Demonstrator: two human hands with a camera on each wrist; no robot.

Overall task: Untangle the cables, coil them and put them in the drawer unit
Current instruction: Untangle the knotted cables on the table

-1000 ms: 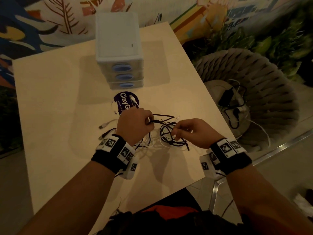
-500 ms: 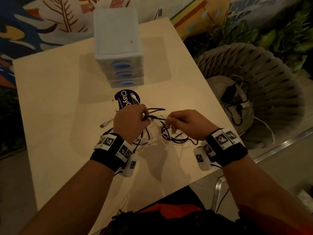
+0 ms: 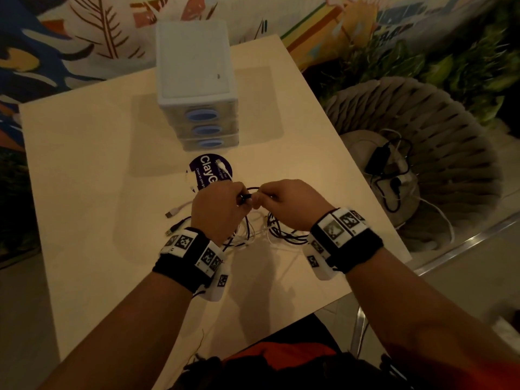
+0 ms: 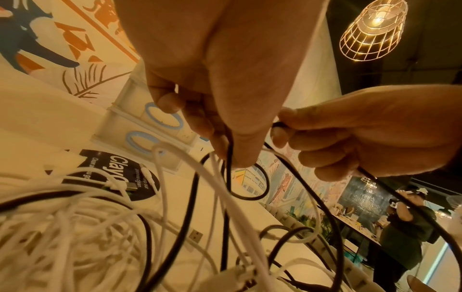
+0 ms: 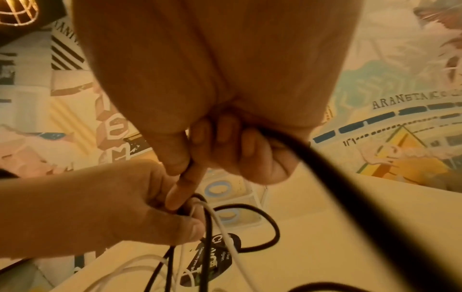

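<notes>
A tangle of black and white cables lies on the pale table under both hands. My left hand pinches a black cable together with white strands, lifted off the pile. My right hand touches it, fingers curled round the same black cable, which runs out of the fist. The white drawer unit stands behind, its three blue-handled drawers closed.
A round dark sticker lies between the hands and the drawers. Two USB plugs trail left of the pile. A wicker chair holding a charger and cords stands beyond the table's right edge. In the left wrist view a person stands far off.
My right hand has moved left and away from me until it meets the left hand. Both hands have risen slightly, lifting the black cable off the pile.
</notes>
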